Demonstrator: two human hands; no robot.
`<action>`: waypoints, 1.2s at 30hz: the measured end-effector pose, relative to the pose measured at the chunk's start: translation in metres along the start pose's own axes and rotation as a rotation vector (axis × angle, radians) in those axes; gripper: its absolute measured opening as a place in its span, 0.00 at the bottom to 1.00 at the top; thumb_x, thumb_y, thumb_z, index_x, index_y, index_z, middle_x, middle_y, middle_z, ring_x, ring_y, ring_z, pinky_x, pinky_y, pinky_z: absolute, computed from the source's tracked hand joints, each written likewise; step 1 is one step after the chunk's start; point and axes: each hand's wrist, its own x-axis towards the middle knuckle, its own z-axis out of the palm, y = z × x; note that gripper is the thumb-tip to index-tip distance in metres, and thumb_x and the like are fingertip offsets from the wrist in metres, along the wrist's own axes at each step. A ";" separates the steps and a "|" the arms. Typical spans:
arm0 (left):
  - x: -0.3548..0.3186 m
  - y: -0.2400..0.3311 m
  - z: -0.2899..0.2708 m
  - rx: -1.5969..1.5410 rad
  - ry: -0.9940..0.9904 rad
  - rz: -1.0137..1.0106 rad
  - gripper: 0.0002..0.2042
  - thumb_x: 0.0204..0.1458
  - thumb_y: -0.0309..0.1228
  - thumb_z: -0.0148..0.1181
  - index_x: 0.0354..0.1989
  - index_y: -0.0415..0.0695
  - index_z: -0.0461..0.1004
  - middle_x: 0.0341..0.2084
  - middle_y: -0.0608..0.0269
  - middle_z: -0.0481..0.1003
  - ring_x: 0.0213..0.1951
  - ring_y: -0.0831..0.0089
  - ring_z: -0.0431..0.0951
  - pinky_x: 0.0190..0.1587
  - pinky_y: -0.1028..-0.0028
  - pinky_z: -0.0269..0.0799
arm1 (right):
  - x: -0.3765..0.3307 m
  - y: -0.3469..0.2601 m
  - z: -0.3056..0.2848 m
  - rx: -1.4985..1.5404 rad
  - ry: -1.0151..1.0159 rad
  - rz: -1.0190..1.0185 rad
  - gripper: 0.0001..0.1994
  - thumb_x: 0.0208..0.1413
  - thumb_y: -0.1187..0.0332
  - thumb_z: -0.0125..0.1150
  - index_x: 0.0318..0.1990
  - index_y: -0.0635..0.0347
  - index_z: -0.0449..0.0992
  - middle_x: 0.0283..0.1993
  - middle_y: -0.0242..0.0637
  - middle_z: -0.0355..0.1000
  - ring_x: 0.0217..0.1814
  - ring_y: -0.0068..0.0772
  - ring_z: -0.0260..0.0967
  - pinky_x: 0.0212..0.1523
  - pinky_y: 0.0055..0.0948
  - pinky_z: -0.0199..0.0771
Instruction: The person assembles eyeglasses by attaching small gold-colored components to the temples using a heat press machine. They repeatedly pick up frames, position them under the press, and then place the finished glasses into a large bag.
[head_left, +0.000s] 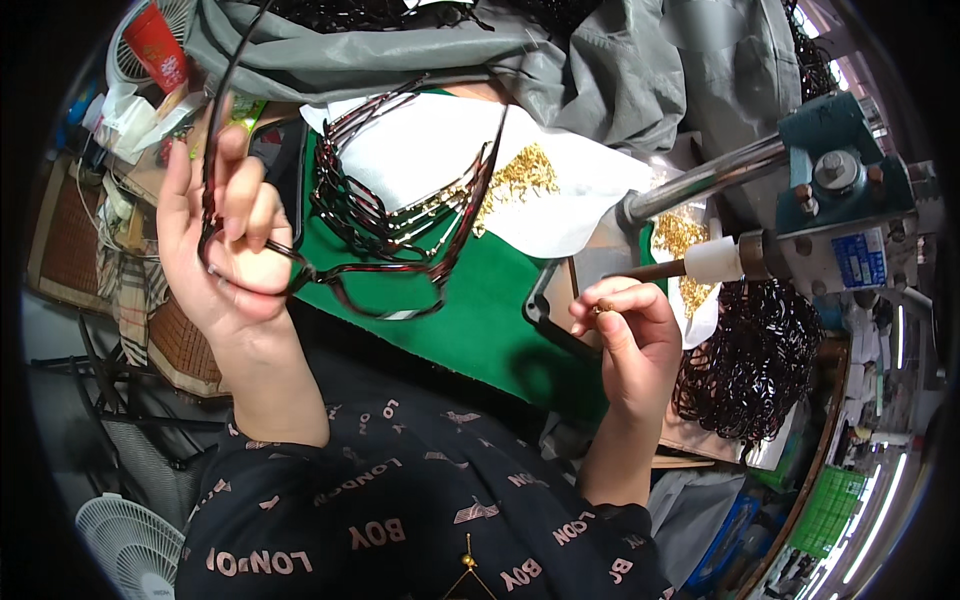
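"Glossy dark reddish-brown eyeglass frame [385, 268]: where is it?"

"The left hand [240, 240] is curling round it; the right hand [635, 340] is pinching a small brown piece [604, 307]."

"How far along?"

"Seemingly unfinished; similar dark frames [345, 200] are lying piled beyond the left hand, near loose gold-coloured bits [525, 175]. Any finished? I cannot tell."

"Writing?"

"Pale lettering is crossing the black shirt [430, 500] below both hands; a blue label [860, 260] is showing right of the right one."
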 end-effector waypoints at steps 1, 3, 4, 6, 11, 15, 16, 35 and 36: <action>-0.002 -0.005 0.005 -0.020 -0.061 -0.071 0.23 0.61 0.36 0.39 0.59 0.29 0.54 0.29 0.62 0.65 0.14 0.84 0.52 0.13 0.82 0.46 | -0.003 -0.008 0.002 -0.047 -0.034 0.011 0.04 0.54 0.78 0.54 0.37 0.66 0.70 0.36 0.40 0.65 0.30 0.27 0.66 0.30 0.22 0.67; -0.015 -0.025 0.005 -0.042 -0.275 -0.190 0.24 0.60 0.37 0.42 0.58 0.30 0.55 0.31 0.60 0.67 0.14 0.84 0.54 0.13 0.83 0.49 | -0.008 -0.010 -0.005 -0.231 -0.072 -0.023 0.04 0.55 0.78 0.52 0.38 0.67 0.70 0.35 0.39 0.65 0.30 0.27 0.65 0.30 0.21 0.67; -0.024 -0.037 0.006 0.057 -0.386 -0.182 0.24 0.59 0.35 0.44 0.58 0.30 0.55 0.31 0.61 0.69 0.16 0.83 0.57 0.15 0.83 0.52 | -0.011 -0.011 -0.007 -0.324 -0.093 -0.040 0.05 0.55 0.79 0.52 0.38 0.67 0.71 0.35 0.38 0.65 0.30 0.26 0.65 0.31 0.21 0.67; -0.043 -0.057 0.021 0.275 -0.507 -0.210 0.24 0.57 0.31 0.49 0.59 0.31 0.55 0.30 0.61 0.71 0.20 0.81 0.64 0.21 0.83 0.60 | -0.014 -0.025 0.002 -0.489 -0.075 -0.113 0.05 0.53 0.80 0.51 0.37 0.68 0.73 0.35 0.38 0.65 0.30 0.25 0.64 0.31 0.20 0.64; -0.072 -0.089 0.038 0.597 -0.636 -0.580 0.29 0.51 0.20 0.56 0.62 0.41 0.53 0.34 0.64 0.72 0.36 0.81 0.70 0.39 0.82 0.65 | -0.021 -0.048 0.013 -0.681 -0.078 -0.192 0.05 0.48 0.82 0.56 0.33 0.67 0.75 0.32 0.36 0.65 0.32 0.24 0.63 0.32 0.19 0.62; -0.072 -0.091 0.040 0.568 -0.794 -0.749 0.34 0.50 0.16 0.53 0.65 0.41 0.45 0.34 0.67 0.70 0.34 0.84 0.68 0.36 0.82 0.64 | -0.019 -0.056 0.005 -0.743 -0.201 -0.199 0.06 0.45 0.83 0.59 0.32 0.66 0.76 0.30 0.35 0.66 0.31 0.25 0.64 0.32 0.19 0.64; -0.073 -0.090 0.042 0.557 -0.796 -0.788 0.34 0.50 0.16 0.52 0.65 0.41 0.45 0.33 0.67 0.70 0.33 0.84 0.68 0.35 0.82 0.65 | -0.019 -0.057 0.004 -0.732 -0.254 -0.193 0.06 0.44 0.83 0.59 0.32 0.66 0.76 0.30 0.36 0.66 0.31 0.25 0.65 0.32 0.19 0.64; -0.074 -0.092 0.058 0.396 -0.669 -0.792 0.27 0.54 0.20 0.49 0.63 0.40 0.49 0.35 0.57 0.76 0.32 0.77 0.76 0.30 0.83 0.69 | -0.009 -0.041 -0.013 -0.189 -0.188 0.191 0.11 0.51 0.66 0.62 0.34 0.62 0.67 0.36 0.35 0.67 0.38 0.24 0.66 0.42 0.23 0.65; -0.070 -0.092 0.058 0.356 -0.664 -0.788 0.27 0.55 0.21 0.48 0.63 0.40 0.49 0.34 0.54 0.76 0.28 0.78 0.75 0.27 0.84 0.68 | -0.009 -0.035 -0.018 -0.228 -0.215 0.102 0.14 0.54 0.61 0.60 0.36 0.63 0.68 0.38 0.37 0.68 0.41 0.26 0.66 0.44 0.26 0.64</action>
